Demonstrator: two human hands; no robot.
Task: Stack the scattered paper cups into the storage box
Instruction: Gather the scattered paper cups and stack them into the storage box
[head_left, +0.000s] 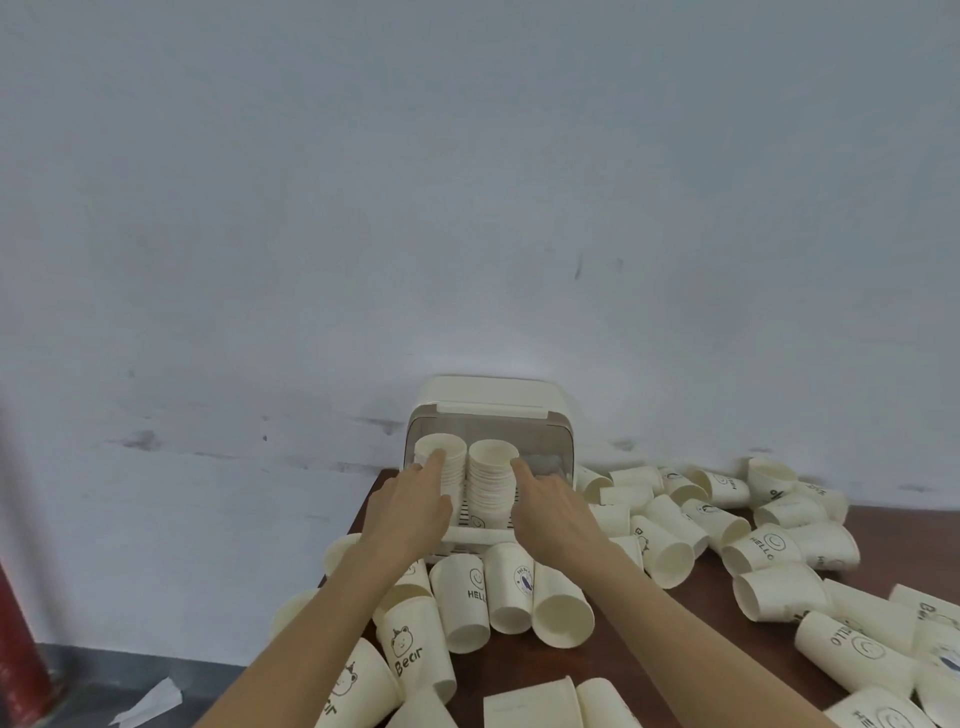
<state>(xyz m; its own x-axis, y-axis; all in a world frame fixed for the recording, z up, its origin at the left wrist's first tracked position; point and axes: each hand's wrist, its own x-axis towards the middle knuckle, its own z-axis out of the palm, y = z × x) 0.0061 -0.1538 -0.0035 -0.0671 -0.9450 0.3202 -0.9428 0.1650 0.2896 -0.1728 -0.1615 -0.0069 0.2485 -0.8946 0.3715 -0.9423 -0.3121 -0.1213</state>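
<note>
Steadying two nested columns in the storage box (488, 400), the person is reaching in with both hands: the left hand (415, 499) is resting its nearly straight fingers (435, 460) against the left stack of cups (445, 467), and the right hand (550, 506) is touching the rim of the right stack of cups (491, 475) with an extended finger, neither hand curling round anything. The box is sitting at the far edge of the brown surface (691, 618) against the wall (467, 208), its front open. Many scattered paper cups (670, 551) are lying on their sides around it, so the stacking seems well short of done. Next, I judge, a hand should be withdrawing to pick up a loose cup nearby and nesting it on a column without toppling it.
</note>
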